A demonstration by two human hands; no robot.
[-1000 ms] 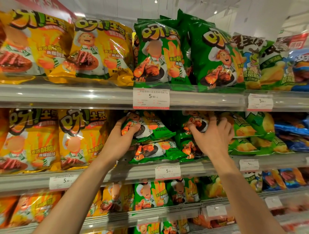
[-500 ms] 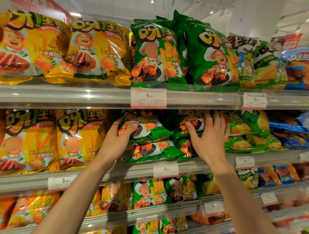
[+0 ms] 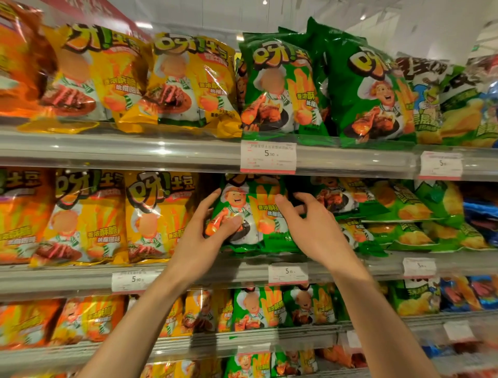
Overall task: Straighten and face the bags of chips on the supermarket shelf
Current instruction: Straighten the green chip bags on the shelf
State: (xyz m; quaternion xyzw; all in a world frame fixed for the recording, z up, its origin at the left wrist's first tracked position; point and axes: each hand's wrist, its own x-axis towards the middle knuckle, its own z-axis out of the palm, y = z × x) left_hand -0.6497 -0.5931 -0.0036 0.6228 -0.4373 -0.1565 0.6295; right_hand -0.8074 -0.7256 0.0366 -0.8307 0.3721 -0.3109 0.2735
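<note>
Head view: green bag (image 3: 256,215) apparently between grips.

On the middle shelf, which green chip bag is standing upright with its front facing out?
The green bag held between the left hand and right hand. The green bags to its right lie tipped over and stacked.

1. White price label (image 3: 268,157), marked 5.90, clipped to the upper shelf rail (image 3: 121,153).
2. Second price label (image 3: 441,165) further right on the same rail, print blurred.
3. Ceiling lights (image 3: 265,2) visible above the shelving.
</note>
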